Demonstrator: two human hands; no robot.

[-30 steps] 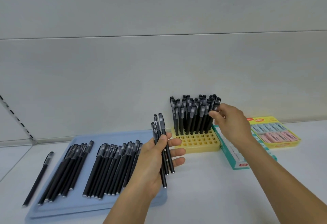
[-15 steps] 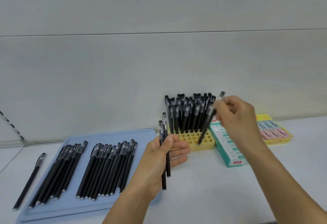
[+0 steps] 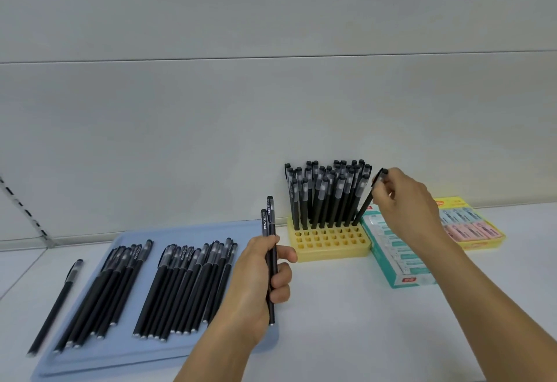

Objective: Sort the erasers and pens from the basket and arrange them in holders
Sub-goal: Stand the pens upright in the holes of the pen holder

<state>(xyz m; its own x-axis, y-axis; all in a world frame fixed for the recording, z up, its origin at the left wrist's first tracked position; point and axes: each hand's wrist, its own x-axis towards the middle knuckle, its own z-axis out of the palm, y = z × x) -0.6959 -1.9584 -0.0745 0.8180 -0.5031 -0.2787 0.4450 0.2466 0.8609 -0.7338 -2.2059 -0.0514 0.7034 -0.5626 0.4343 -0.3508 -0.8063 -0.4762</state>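
Our right hand (image 3: 404,200) pinches one black pen (image 3: 366,200) near its cap, tilted, tip at the right edge of the yellow holder (image 3: 330,246). We judge we are slotting it; next it needs standing upright over a free hole. Our left hand (image 3: 259,276) grips two spare pens (image 3: 269,224) upright above the blue tray's (image 3: 193,231) right edge.

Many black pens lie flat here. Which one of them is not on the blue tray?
The single pen at the far left. It lies alone on the white table, beside the blue tray's left edge; the other flat pens rest in two groups on the tray.
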